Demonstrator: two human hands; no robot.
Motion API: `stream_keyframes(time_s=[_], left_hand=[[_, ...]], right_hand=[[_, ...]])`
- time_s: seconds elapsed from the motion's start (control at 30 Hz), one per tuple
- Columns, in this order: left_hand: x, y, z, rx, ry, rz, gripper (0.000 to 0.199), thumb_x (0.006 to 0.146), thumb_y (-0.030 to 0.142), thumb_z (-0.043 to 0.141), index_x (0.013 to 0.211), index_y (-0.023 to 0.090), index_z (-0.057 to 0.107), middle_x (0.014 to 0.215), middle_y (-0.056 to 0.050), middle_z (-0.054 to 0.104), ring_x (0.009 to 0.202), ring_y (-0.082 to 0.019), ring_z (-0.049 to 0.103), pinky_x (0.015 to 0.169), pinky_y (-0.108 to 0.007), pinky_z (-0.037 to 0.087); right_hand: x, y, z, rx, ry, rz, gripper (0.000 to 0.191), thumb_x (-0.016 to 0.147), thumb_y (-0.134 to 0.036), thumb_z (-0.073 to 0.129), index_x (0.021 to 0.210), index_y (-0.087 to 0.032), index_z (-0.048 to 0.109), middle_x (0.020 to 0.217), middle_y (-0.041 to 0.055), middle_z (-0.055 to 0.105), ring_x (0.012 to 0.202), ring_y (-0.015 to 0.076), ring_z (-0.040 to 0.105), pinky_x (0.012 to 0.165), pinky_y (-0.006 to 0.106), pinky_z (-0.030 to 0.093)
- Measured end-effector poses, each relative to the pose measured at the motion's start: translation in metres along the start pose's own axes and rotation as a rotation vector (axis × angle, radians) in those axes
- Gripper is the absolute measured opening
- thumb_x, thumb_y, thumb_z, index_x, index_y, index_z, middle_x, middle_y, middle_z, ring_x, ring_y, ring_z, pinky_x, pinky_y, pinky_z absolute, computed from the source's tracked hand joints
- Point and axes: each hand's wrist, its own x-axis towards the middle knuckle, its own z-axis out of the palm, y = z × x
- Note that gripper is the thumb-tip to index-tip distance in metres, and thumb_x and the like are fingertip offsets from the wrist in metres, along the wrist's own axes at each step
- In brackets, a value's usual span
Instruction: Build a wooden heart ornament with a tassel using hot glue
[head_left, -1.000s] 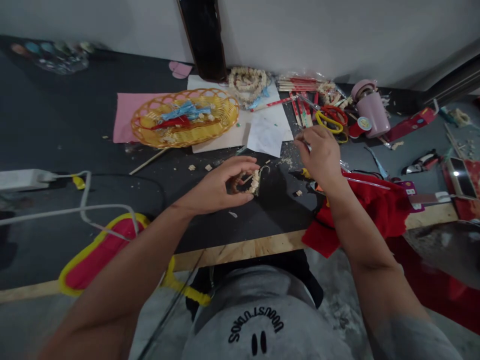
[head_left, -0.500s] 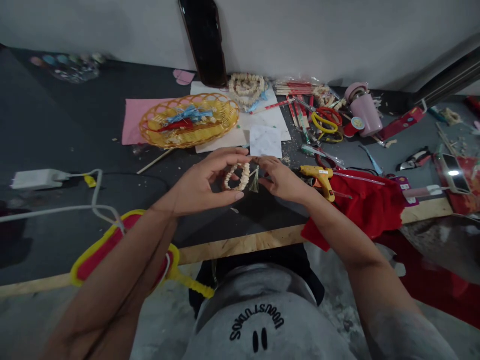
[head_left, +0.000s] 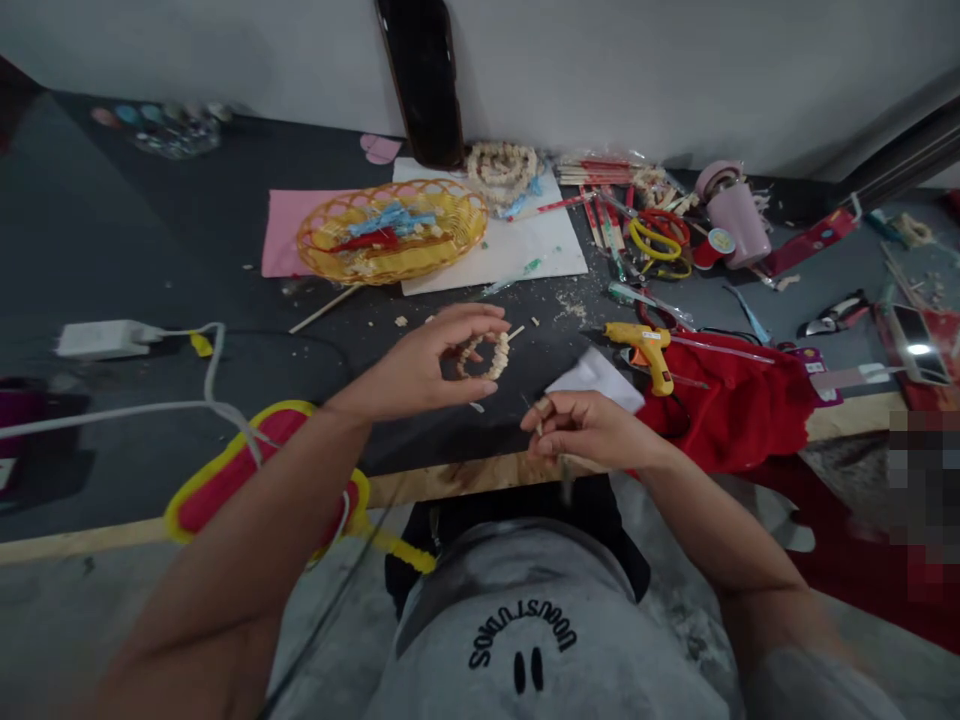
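Observation:
My left hand (head_left: pixel 442 365) is curved around a ring of pale beads (head_left: pixel 495 358), its fingers above and its thumb below. A short pale stick (head_left: pixel 516 332) pokes out beside the ring. Lower and to the right, near the table's front edge, my right hand (head_left: pixel 574 428) pinches a small tan piece (head_left: pixel 543 408). A blurred greenish tassel (head_left: pixel 566 480) hangs beneath that hand. Just behind it lies a crumpled white paper (head_left: pixel 592 380).
A yellow woven basket (head_left: pixel 457 245) holds blue and red tassels. Right of my hands are a yellow glue gun (head_left: pixel 641 345), red cloth (head_left: pixel 735 410) and yellow-handled scissors (head_left: pixel 652 240). A white cable (head_left: pixel 214 385) crosses the left side, over a pink-and-yellow item (head_left: pixel 281 425).
My right hand has moved away from the bead ring, down and right, with the tassel. The small white paper has shifted from behind my hands to the right. My left hand keeps the ring.

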Motion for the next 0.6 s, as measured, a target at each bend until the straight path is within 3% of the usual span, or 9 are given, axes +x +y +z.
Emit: stream_keyframes(time_s=[0.17,0.3,0.4,0.5,0.6], left_hand=[[0.007,-0.011,0.024,0.077,-0.058,0.006,0.056,0.078,0.037,0.065,0.131,0.02,0.058,0.146,-0.012,0.048,0.127,-0.026,0.053,0.095,-0.036,0.053],[0.011,-0.016,0.031,0.108,-0.015,-0.014,0.053,0.08,0.034,0.062,0.13,0.019,0.057,0.145,-0.013,0.047,0.131,-0.027,0.05,0.095,-0.036,0.053],[0.012,-0.02,0.032,0.138,0.02,-0.013,0.052,0.08,0.034,0.062,0.129,0.018,0.058,0.144,-0.014,0.049,0.135,-0.027,0.047,0.104,-0.04,0.048],[0.013,-0.023,0.033,0.143,0.017,-0.011,0.054,0.079,0.034,0.063,0.13,0.017,0.057,0.143,-0.014,0.05,0.136,-0.027,0.046,0.11,-0.042,0.043],[0.013,-0.023,0.033,0.147,-0.007,-0.018,0.056,0.079,0.034,0.063,0.132,0.017,0.056,0.144,-0.014,0.049,0.136,-0.027,0.046,0.112,-0.041,0.041]], right_hand=[[0.008,0.018,-0.005,0.0,0.298,-0.066,0.031,0.083,-0.039,0.072,0.104,-0.018,0.062,0.083,0.0012,0.073,0.066,0.0092,0.064,0.064,0.023,0.054],[0.02,0.021,-0.01,-0.139,0.387,-0.166,0.029,0.09,-0.041,0.061,0.108,-0.018,0.066,0.085,0.0017,0.071,0.071,0.0097,0.062,0.067,0.024,0.052],[0.026,0.023,-0.009,-0.156,0.415,-0.217,0.029,0.091,-0.039,0.06,0.11,-0.018,0.062,0.082,0.0014,0.07,0.072,0.0112,0.062,0.067,0.024,0.05],[0.03,0.024,-0.006,-0.18,0.406,-0.206,0.048,0.091,-0.035,0.059,0.134,-0.019,0.045,0.079,-0.001,0.069,0.072,0.0127,0.063,0.069,0.027,0.051],[0.033,0.024,-0.005,-0.239,0.357,-0.196,0.079,0.093,-0.034,0.054,0.155,-0.018,0.007,0.077,-0.0026,0.066,0.073,0.0149,0.064,0.071,0.03,0.051]])
